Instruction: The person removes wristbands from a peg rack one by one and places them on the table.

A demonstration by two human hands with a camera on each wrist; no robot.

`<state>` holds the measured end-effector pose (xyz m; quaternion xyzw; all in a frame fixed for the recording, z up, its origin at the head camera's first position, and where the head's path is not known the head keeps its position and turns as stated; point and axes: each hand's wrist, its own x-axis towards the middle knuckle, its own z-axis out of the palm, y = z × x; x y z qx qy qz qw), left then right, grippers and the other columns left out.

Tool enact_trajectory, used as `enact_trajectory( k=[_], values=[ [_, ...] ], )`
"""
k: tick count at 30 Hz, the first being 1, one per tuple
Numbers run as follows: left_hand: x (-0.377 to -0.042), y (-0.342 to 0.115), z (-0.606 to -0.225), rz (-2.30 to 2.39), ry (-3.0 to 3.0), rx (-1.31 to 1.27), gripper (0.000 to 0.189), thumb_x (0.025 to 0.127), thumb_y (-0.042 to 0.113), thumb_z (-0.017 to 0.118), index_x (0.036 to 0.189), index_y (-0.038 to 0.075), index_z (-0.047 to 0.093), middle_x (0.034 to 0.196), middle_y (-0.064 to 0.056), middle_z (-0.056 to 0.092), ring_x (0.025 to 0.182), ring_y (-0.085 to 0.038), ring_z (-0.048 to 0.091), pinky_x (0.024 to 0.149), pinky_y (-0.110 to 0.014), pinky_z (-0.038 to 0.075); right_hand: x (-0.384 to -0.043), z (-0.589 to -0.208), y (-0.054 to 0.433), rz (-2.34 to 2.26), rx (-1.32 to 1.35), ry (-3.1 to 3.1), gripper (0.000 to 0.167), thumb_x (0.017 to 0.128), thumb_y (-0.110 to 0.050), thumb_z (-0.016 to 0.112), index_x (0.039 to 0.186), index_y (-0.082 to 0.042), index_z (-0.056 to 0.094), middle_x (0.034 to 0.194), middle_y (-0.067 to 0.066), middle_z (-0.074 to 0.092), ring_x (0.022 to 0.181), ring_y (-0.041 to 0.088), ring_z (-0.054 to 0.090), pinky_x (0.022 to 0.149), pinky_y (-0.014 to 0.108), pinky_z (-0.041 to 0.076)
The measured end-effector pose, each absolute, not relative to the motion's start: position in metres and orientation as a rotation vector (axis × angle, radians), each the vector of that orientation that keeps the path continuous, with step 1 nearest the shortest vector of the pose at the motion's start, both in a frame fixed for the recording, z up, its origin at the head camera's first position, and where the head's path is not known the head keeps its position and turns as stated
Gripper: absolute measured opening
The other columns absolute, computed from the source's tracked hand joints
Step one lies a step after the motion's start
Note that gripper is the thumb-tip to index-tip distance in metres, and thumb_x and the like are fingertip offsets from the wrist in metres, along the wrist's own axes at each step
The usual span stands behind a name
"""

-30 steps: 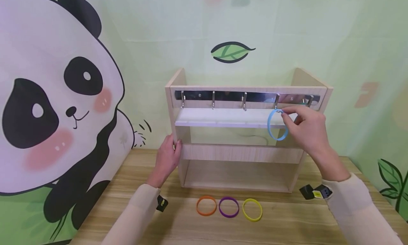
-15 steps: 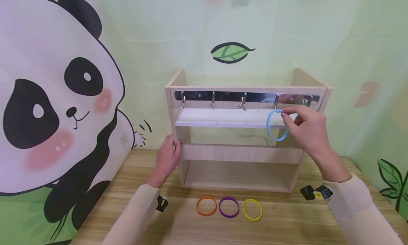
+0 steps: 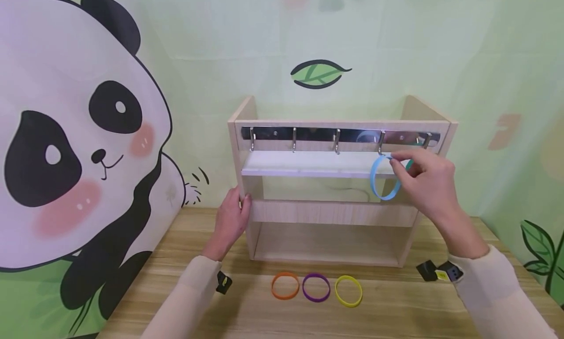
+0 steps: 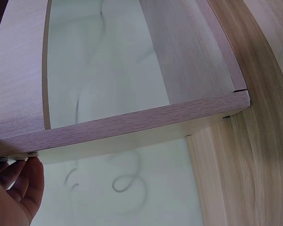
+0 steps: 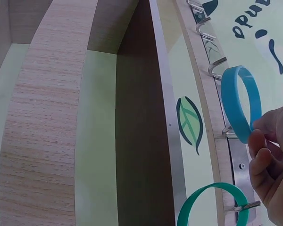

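My right hand (image 3: 425, 182) pinches a light blue silicone wristband (image 3: 373, 178) by its upper edge, just below the fourth hook (image 3: 381, 142) of the metal hook rail. In the right wrist view, the blue band (image 5: 233, 96) overlaps that hook, thumb and fingertips at its near end. A green wristband (image 5: 198, 192) hangs on the last hook; the right hand mostly hides it in the head view. My left hand (image 3: 232, 215) grips the left side panel of the small wooden shelf (image 3: 330, 211), fingers behind its edge. In the left wrist view, the left hand's fingertips (image 4: 34, 176) touch the panel.
Three wristbands lie in a row on the wooden table (image 3: 246, 319) before the shelf: orange (image 3: 273, 291), purple (image 3: 305, 292) and yellow (image 3: 338, 292). The three hooks on the left of the rail (image 3: 317, 133) bear nothing. A panda-print backdrop (image 3: 198, 84) stands close behind.
My right hand has lowered slightly with the blue wristband, so more of the fourth hook shows above it. The left hand keeps its grip on the shelf.
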<state>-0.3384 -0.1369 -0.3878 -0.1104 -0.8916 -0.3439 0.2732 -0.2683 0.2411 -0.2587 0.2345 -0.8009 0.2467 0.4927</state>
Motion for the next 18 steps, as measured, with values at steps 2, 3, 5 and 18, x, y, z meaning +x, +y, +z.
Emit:
enact_trajectory(
  k=[2,3,5,18],
  values=[
    [-0.338,-0.137,-0.388,-0.928,-2.396,-0.301,0.030,0.100,0.025,0.041,0.118,0.004,0.052,0.102,-0.013,0.054,0.087,-0.026,0.055,0.073,-0.042,0.051,-0.267,-0.259,0.241,0.595,0.567,-1.948,0.015,0.079,0.003,0.071,0.093,0.002,0.071,0.070,0.007,0.063,0.049,0.007,0.042,0.048,0.013,0.032],
    [-0.338,-0.136,-0.387,-0.928,-2.394,-0.305,0.030,0.100,0.025,0.041,0.118,0.003,0.052,0.102,-0.013,0.054,0.087,-0.026,0.055,0.073,-0.042,0.051,-0.266,-0.260,0.242,0.593,0.564,-1.952,0.015,0.078,0.003,0.071,0.093,0.002,0.071,0.069,0.007,0.063,0.049,0.007,0.042,0.047,0.013,0.032],
    [-0.338,-0.136,-0.387,-0.932,-2.394,-0.305,0.030,0.100,0.025,0.041,0.117,0.003,0.052,0.102,-0.013,0.054,0.087,-0.026,0.055,0.073,-0.042,0.051,-0.264,-0.262,0.242,0.590,0.564,-1.957,0.015,0.078,0.003,0.072,0.093,0.002,0.071,0.067,0.007,0.061,0.048,0.007,0.041,0.046,0.013,0.032],
    [-0.339,-0.137,-0.389,-0.924,-2.384,-0.311,0.031,0.100,0.024,0.041,0.119,0.003,0.052,0.100,-0.013,0.054,0.086,-0.026,0.056,0.072,-0.042,0.051,-0.258,-0.285,0.250,0.552,0.634,-1.964,0.016,0.072,0.009,0.073,0.087,0.002,0.072,0.058,-0.002,0.051,0.048,0.005,0.038,0.044,0.015,0.031]
  ],
)
